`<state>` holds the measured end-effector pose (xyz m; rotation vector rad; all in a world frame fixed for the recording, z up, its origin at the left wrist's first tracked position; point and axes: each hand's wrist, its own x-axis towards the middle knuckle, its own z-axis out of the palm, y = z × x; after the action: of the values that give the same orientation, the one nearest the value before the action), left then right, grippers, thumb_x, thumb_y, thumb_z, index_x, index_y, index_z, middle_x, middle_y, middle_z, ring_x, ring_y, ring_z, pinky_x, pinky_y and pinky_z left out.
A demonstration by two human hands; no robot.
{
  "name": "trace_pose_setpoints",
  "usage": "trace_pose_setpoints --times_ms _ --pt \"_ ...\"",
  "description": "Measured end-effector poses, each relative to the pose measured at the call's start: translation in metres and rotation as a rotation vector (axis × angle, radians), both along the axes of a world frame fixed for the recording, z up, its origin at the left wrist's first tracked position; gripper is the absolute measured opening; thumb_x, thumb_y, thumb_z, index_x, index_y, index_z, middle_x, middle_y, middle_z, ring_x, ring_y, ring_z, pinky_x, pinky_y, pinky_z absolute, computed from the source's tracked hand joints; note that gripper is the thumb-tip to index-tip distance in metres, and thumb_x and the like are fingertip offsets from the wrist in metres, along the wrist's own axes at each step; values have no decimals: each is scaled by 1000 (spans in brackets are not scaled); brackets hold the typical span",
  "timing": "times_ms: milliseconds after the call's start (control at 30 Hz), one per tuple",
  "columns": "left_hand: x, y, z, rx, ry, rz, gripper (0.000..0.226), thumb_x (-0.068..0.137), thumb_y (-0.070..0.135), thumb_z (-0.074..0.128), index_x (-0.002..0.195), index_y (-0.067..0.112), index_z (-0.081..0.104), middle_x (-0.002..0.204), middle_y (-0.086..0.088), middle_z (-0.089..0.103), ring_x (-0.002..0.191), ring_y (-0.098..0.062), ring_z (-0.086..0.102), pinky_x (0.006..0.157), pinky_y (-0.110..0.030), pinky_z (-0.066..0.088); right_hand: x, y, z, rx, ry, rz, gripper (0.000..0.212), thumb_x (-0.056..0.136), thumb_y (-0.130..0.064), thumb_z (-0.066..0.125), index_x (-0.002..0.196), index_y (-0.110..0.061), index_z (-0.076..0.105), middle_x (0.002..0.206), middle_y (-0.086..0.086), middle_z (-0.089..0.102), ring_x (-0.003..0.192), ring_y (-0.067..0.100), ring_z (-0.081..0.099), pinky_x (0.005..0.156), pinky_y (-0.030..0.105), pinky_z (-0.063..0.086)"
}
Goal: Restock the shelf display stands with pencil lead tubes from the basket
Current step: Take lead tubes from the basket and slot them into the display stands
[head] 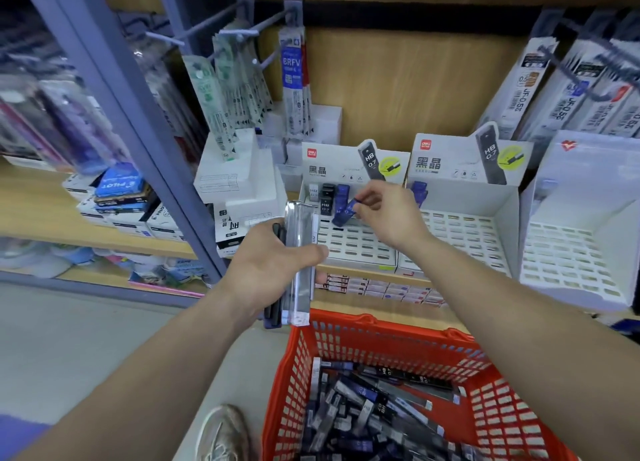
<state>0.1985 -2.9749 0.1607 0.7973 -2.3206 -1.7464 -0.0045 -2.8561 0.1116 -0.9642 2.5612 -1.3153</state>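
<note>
Tube [344, 213], slim and dark blue, pinched in right hand [388, 214] above display stand [360, 246]; left hand [270, 266] grips a dark bundle [298, 239].

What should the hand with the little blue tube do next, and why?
Probably lower the blue tube into an empty slot of the left display stand, beside the standing tubes. The right hand pinches it just above the grid, tilted, and most slots there look unfilled.

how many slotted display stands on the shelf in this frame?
3. Left stand, below the right hand, has a few tubes at the back; middle stand has blue tubes back left; right stand shows none. More may sit past the right edge.
</note>
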Motion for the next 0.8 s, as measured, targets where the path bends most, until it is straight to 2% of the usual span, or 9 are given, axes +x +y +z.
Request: trace_pose_setpoints --times_ms 67,167,300,433,500,567,667,733,800 --pt "2 -1 3 10 15 -1 14 87 16 77 101 16 74 80 4 79 72 -5 74 58 -11 50 -2 -1 1 31 46 34 10 89 -9 72 93 -18 71 75 -17 63 69 -4 60 62 0 40" --pt "4 -2 2 28 42 22 12 87 11 76 99 13 74 76 5 78 64 -6 73 53 -9 49 -2 -5 1 118 135 101 11 90 -11 72 100 -17 74 78 -17 61 71 -9 57 67 -1 38" --pt "5 -1 3 62 35 3 16 89 11 75 105 12 72 81 -1 79 72 -14 77 58 -13 53 1 -12 -3 170 190 118 12 91 -12 71 102 -15 74 85 -7 67 76 8 62 80 24 51" --pt "4 2 4 32 23 -4 19 88 17 76 106 12 73 81 0 79 79 -12 76 73 -18 56 5 -16 -5 168 185 120 11 90 -12 71 101 -15 74 87 -5 68 84 15 65 85 35 56" --pt "2 4 5 35 18 6 25 87 19 77 109 7 71 81 -5 79 83 -19 76 83 -29 59 8 -18 -7 239 202 164 10 92 -14 70 101 -16 73 94 0 71 88 20 66 86 41 56" --pt "1 5 3 48 16 10 32 86 20 77 113 4 70 84 -8 79 88 -26 75 90 -41 58 12 -17 -6 271 205 167 11 93 -15 68 103 -15 72 99 3 73 92 22 66 87 43 55" --pt "0 6 3 63 2 2 28 87 19 77 112 9 69 85 -6 79 90 -24 76 94 -45 56 19 -11 9 252 234 118 15 94 -24 68 107 -19 74 102 -2 73 87 16 65 83 35 54" --pt "0 6 1 76 5 -21 29 85 19 79 111 10 70 87 -8 79 85 -24 76 91 -45 57 30 -3 27 73 138 91 13 95 -27 66 99 -20 75 92 -6 73 76 12 65 73 30 53" --pt "-3 8 2 58 13 -36 45 78 29 84 114 8 70 97 -15 77 91 -30 75 93 -47 56 44 10 49 -113 -151 154 17 98 -28 62 92 -18 74 82 -2 74 69 12 67 65 28 53"
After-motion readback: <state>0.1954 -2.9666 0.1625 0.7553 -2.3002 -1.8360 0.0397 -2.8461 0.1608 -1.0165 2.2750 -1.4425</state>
